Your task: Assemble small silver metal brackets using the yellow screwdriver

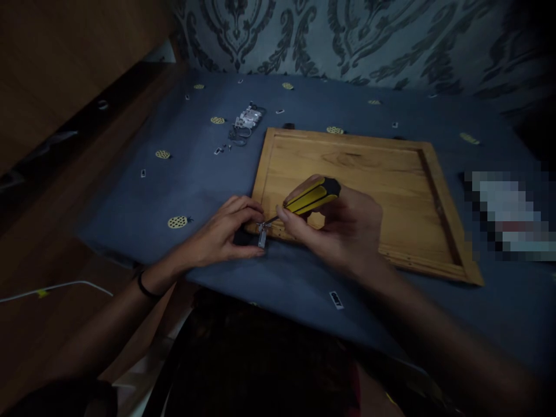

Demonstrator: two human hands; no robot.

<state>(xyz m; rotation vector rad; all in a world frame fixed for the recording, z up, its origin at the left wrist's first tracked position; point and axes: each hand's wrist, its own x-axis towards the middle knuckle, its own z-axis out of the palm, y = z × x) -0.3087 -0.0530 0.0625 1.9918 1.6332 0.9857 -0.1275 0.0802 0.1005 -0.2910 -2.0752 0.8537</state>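
A framed wooden panel, like a cabinet door (377, 179), lies flat on the blue cloth. At its near left corner my left hand (226, 231) grips a small metal hinge (262, 236) between thumb and fingers. My right hand (347, 226) is closed round the yellow and black handle of a screwdriver (311, 197). The screwdriver slants down to the left, with its tip at the hinge. Whether the tip sits in a screw is too small to tell.
Several metal hinge parts (248, 119) lie beyond the panel's left side, with small screws (225, 149) nearby. A pixelated object (508, 211) is at the right. Wooden furniture (73, 63) stands at the left, and a white cable (65, 284) runs below it.
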